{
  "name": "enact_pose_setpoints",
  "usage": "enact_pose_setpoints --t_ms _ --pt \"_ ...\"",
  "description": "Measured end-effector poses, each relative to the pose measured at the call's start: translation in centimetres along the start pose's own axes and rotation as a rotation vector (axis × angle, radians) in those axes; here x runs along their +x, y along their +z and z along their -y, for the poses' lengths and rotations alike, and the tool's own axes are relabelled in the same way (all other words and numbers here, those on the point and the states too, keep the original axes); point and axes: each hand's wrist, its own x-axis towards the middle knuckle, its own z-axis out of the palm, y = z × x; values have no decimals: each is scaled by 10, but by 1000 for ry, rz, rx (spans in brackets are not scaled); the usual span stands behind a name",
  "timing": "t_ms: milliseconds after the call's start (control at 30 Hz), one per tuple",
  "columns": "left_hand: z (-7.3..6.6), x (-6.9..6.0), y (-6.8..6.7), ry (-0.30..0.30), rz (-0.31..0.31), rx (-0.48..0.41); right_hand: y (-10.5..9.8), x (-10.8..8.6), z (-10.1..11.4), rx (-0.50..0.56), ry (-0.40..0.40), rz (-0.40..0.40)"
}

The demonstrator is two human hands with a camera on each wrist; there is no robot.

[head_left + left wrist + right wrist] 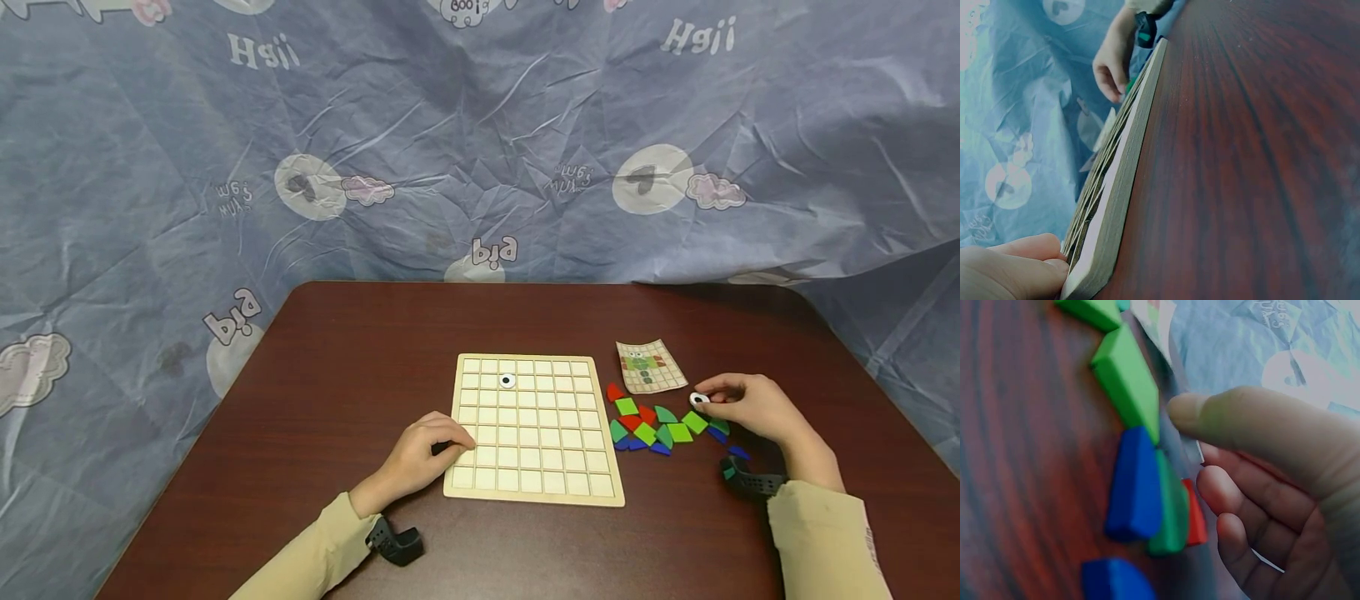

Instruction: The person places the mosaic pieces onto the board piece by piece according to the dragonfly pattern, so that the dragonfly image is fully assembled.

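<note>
A pale wooden grid board (532, 429) lies flat on the table. One white eye disc (507, 381) with a black dot sits in a cell near its top. At the board's left edge, my left hand (420, 458) holds the rim between bent thumb and fingers; the same fingers (1029, 265) show in the left wrist view. To the right, my right hand (753, 408) pinches another eye disc (698, 400) between thumb and fingers, over the far end of the coloured pieces. In the right wrist view only a thin edge of that disc shows beside the thumb (1188, 412).
Green squares (680, 432), red pieces (615, 392), green quarter-rounds (665, 414) and blue pieces (660, 449) lie scattered right of the board. Behind them is a curled pattern card (652, 367) with a coloured figure. A printed cloth (480, 150) hangs beyond the dark table (360, 333).
</note>
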Motion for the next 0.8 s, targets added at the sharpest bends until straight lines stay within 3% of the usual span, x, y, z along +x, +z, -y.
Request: enact_pose_setpoints --t_ms 167,800 --pt "0 0 0 17 -4 1 -3 0 13 36 -23 -20" --pt "-2 1 0 32 -13 -5 8 23 100 93 -216 -90"
